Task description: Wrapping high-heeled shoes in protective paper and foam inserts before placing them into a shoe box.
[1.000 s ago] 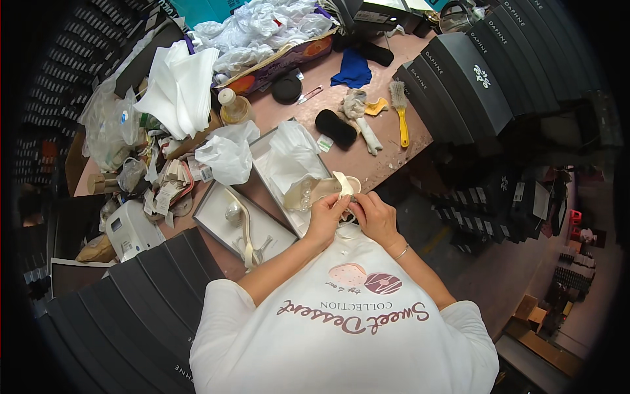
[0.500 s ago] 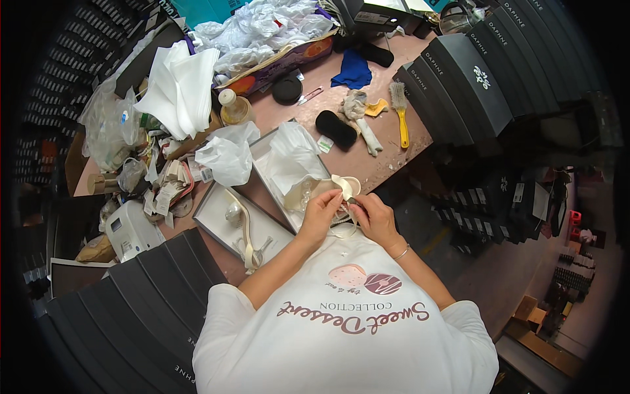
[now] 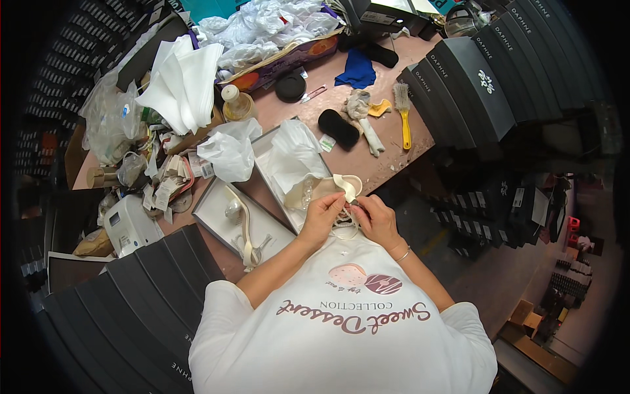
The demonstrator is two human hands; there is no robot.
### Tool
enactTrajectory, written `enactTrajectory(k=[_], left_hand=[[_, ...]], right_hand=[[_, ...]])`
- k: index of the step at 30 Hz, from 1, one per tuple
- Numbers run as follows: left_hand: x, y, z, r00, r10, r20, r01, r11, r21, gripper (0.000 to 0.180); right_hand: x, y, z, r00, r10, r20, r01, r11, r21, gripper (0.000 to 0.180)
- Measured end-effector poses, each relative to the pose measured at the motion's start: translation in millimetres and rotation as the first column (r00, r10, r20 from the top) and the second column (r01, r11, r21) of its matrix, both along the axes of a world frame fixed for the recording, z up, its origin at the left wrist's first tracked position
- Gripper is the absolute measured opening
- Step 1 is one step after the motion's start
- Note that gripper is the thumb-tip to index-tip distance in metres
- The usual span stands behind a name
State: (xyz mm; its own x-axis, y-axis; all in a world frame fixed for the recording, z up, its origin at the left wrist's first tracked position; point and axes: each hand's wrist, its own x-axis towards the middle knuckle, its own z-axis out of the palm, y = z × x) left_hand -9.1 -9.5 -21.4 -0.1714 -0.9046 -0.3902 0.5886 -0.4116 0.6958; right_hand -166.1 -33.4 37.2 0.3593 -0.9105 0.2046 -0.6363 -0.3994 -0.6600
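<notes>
Close to my body I hold a cream strappy shoe (image 3: 350,184) over the near end of an open shoe box (image 3: 266,151). My left hand (image 3: 321,217) is closed in a pinch on its pale strap. Opposite it, my right hand (image 3: 375,218) is closed on the same strap, with a small dark piece between the fingertips that I cannot make out. Thin cream straps hang in a loop below my fingers. A second cream shoe (image 3: 247,230) lies on its side in the grey box lid (image 3: 211,207) at the left, with clear plastic in it. White tissue paper (image 3: 296,146) fills the box.
Beyond the box are a black sponge (image 3: 338,128), a crumpled cloth (image 3: 357,105), a yellow-handled brush (image 3: 403,118) and a blue cloth (image 3: 356,69). A bottle (image 3: 237,105) and white sheets (image 3: 184,85) stand left. Dark shoe boxes (image 3: 131,295) are stacked near left and far right (image 3: 485,85).
My hands have shifted very slightly on the strap, and more thin strap shows below the fingers. The whole view has moved a little; the other things stay in place.
</notes>
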Motion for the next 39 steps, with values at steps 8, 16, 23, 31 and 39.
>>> enactTrajectory(k=[8, 16, 23, 31, 39], left_hand=[[6, -5, 12, 0.990, -0.078, 0.117, 0.081, 0.997, -0.018, 0.028], [21, -11, 28, 0.664, 0.246, 0.707, 0.115, 0.900, -0.421, 0.022], [40, -22, 33, 0.682, 0.022, 0.731, 0.298, 0.904, -0.306, 0.015], [46, -32, 36, 0.471, 0.271, 0.840, 0.539, 0.665, -0.517, 0.011], [44, -33, 30, 0.415, 0.321, 0.851, 0.475, 0.722, -0.503, 0.010]], right_hand=[[4, -6, 1, 0.999, 0.007, -0.042, -0.009, 0.999, -0.043, 0.020], [3, -5, -4, 0.999, 0.014, -0.041, -0.016, 0.999, -0.044, 0.019], [1, -3, -4, 0.990, 0.068, -0.120, -0.076, 0.995, -0.064, 0.019], [1, -5, 2, 0.975, 0.095, -0.200, -0.113, 0.990, -0.079, 0.018], [-12, 1, 14, 0.956, 0.098, -0.276, -0.097, 0.995, 0.019, 0.026]])
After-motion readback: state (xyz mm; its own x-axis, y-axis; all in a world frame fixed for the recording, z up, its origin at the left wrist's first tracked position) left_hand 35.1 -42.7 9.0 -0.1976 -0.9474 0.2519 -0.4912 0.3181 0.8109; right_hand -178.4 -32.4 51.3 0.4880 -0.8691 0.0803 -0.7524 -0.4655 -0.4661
